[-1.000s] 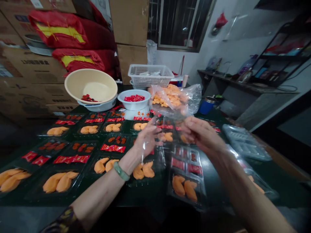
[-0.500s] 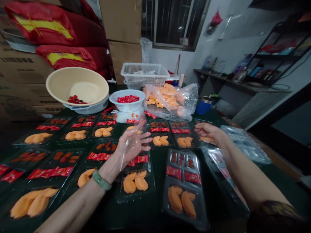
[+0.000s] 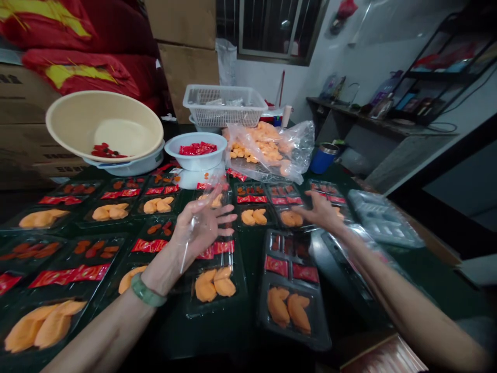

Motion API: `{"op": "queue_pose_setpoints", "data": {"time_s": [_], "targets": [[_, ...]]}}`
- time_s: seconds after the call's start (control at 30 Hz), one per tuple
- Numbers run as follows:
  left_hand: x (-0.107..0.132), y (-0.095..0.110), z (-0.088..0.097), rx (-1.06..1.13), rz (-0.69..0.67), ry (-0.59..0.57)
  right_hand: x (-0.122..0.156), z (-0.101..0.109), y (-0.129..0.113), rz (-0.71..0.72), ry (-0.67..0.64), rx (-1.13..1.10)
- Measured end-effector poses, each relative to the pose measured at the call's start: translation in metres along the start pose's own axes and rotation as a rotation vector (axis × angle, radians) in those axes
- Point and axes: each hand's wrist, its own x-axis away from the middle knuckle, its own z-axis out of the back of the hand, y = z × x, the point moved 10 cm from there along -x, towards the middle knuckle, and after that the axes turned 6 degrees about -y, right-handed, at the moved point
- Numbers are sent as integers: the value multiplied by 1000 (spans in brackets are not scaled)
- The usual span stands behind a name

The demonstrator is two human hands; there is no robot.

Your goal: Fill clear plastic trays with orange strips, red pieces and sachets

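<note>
My left hand hovers with fingers spread above black trays; a thin clear plastic film, like a loose glove, hangs over it. A green bangle sits on that wrist. Below it lies a tray with orange pieces and red packets. My right hand stretches forward, fingers flat, onto a far tray with orange pieces. Another filled tray lies near me between my arms.
Several filled black trays cover the dark table. At the back stand a cream basin, a white bowl of red packets, a clear bag of orange pieces, a white basket and a blue cup. Clear lids are stacked right.
My hands were together working the clear film over my left hand; they have parted. My right hand went out right, then forward onto the far tray. The left stayed raised.
</note>
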Motion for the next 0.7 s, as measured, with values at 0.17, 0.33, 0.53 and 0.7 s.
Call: {"op": "queue_pose_setpoints", "data": {"time_s": [0.17,0.33,0.53,0.7], "targets": [[3,-3,-9,-6,-1,8,32,-42,-33,43,-107,237],[9,-3,-8,-8,0,9,10,-42,-22,-64,-126,189],[14,-11,-3,-6,35,38,-9,-48,-30,-98,-180,243],[15,-11,-7,37,46,19,-10,-57,-32,-50,-217,294]]}}
